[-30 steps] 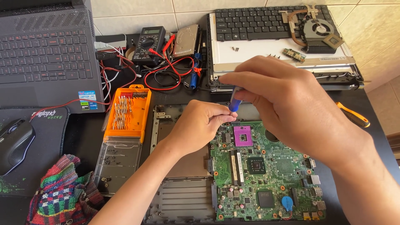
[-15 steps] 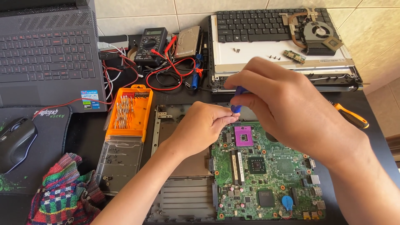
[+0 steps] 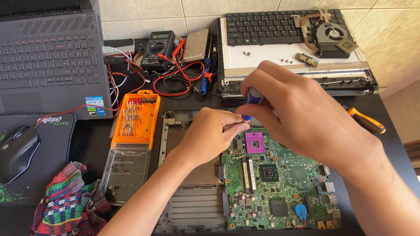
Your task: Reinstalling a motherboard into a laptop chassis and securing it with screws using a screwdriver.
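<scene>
A green motherboard (image 3: pixel 280 175) lies in a grey laptop base (image 3: pixel 192 205) on the black table. My right hand (image 3: pixel 302 118) is closed around the blue handle of a small screwdriver (image 3: pixel 251 99), held upright over the board's top left corner. My left hand (image 3: pixel 210 135) pinches at the screwdriver's lower end, right beside the purple processor socket (image 3: pixel 255 142). The tip is hidden by my fingers.
An orange bit case (image 3: pixel 134 118) with a clear open lid sits left of the base. Behind it are a multimeter (image 3: pixel 158 48) with red leads and a hard drive (image 3: pixel 195 45). A stripped laptop lid with keyboard, fan (image 3: pixel 331 35) and loose screws lies at back right. An orange screwdriver (image 3: pixel 365 121), laptop (image 3: pixel 48 57), mouse (image 3: pixel 17 150) and cloth (image 3: pixel 65 205) surround.
Both hands stay at the board's top left corner; the right hand has shifted slightly on the screwdriver handle. The view has drifted a little.
</scene>
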